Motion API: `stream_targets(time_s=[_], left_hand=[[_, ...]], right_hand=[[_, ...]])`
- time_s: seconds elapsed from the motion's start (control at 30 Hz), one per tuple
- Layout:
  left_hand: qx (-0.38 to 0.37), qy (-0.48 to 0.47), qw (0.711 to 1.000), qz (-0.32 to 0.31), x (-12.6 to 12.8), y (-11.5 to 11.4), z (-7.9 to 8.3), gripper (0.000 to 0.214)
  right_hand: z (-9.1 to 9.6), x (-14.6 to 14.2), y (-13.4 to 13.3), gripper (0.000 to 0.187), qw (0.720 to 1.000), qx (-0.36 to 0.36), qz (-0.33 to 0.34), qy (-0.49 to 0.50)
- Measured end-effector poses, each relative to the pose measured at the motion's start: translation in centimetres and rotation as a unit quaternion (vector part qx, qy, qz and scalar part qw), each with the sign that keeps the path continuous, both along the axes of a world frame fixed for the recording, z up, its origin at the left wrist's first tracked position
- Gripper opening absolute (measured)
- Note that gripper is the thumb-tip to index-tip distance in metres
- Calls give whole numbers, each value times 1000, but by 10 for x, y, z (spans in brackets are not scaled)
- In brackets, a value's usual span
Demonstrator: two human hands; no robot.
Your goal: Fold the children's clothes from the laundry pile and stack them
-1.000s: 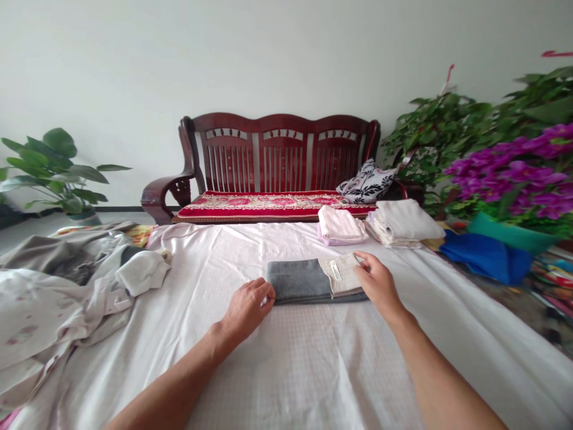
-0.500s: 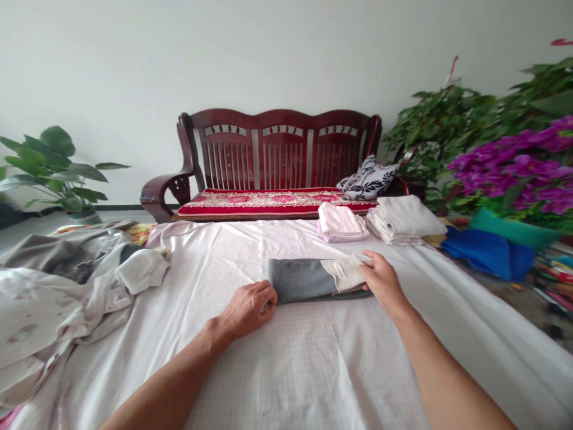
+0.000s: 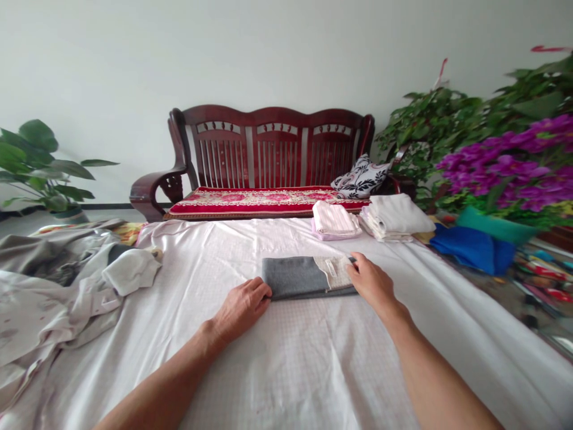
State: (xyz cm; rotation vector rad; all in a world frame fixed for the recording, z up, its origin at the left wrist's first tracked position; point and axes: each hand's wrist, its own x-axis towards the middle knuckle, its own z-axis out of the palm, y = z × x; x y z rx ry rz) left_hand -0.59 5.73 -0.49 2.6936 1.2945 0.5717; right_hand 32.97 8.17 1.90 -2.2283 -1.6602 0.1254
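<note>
A grey garment, folded into a long flat strip, lies across the white sheet in front of me. A cream section with a small label covers its right part. My left hand is at the near left corner, its fingers curled against the fabric edge. At the other end my right hand grips the cream part, with thumb and fingers closed on it. The fingertips of both hands are partly hidden.
Loose unfolded clothes are heaped on the left. Folded pink cloths and a stack of folded white cloths sit at the far right. Beyond the sheet stands a wooden bench; potted plants flank it. A blue cloth lies on the right.
The right hand has shifted in along the cream end, which now lies straighter and tucked over the strip. The left hand has stayed at its corner. The whole view has turned slightly right.
</note>
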Motion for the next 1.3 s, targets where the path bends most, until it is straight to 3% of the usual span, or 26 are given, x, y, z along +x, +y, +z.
stream_targets(time_s=[0.23,0.43,0.57,0.83,1.1,1.3], left_hand=[[23,7,1000,20,1,-2,-1,19],[47,1,999,23,1,1,-3,19],[63,8,998,10,1,2,-4,19],[85,12,996,36,6,-3,-5,18],[95,15,995,21,8,-1,-12,19],[91,22,996,12,10,-2,-12,18]], right_hand=[[2,-11,-4,57,998,-26,11,-58],[12,-4,-2,58,999,-7,-11,48],[17,6,-2,62,997,-45,-10,66],[14,9,-1,59,998,-23,-14,59],[13,12,0,52,998,7,-29,62],[6,27,5,57,996,-14,-12,91]])
